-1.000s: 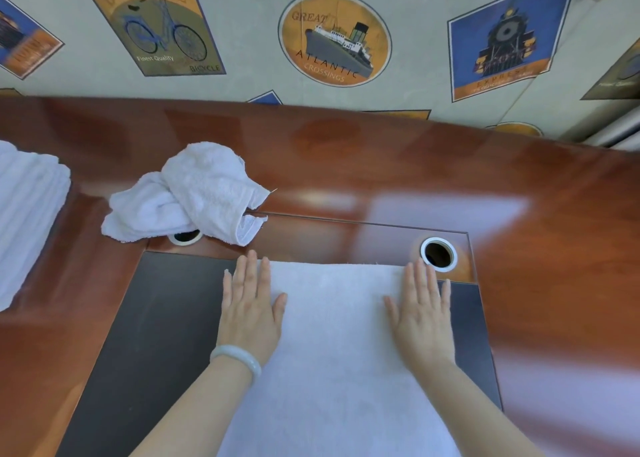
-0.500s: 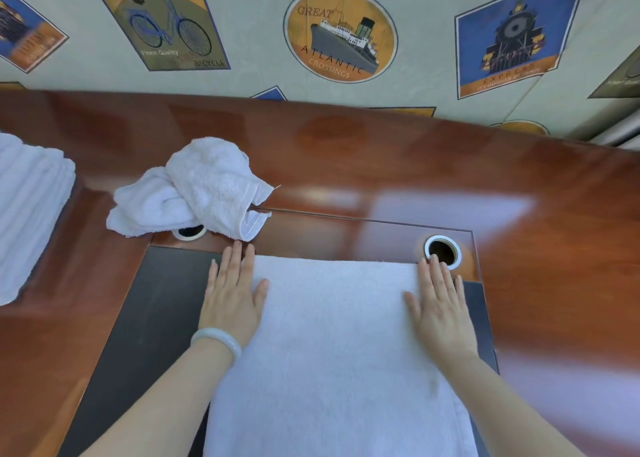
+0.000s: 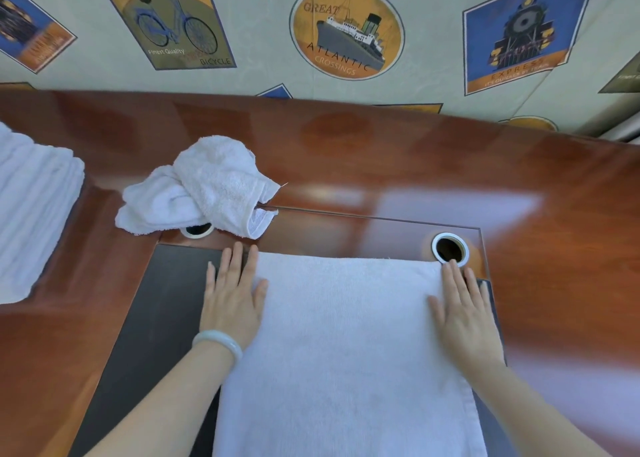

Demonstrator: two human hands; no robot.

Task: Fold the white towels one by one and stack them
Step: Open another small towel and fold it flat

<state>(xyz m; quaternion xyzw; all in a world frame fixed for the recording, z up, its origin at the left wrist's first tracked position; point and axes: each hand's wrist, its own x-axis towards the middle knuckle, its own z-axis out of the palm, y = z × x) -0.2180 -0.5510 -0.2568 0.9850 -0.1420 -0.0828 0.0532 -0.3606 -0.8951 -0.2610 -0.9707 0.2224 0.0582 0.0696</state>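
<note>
Pressing flat, fingers spread and gripping nothing, both the left hand and right hand rest on the spread towel's edges, seemingly atop the bench.

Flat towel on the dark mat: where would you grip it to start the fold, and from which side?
Probably the two far corners of the flat towel, pinched from the outer sides. It lies spread and smooth, and the left hand and right hand rest flat, palms down, at those corners, so the far edge could come toward the person.

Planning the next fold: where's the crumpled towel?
Head view, left of centre: the crumpled towel lies on the wooden desk, beyond the left hand, partly covering a cable hole.
</note>
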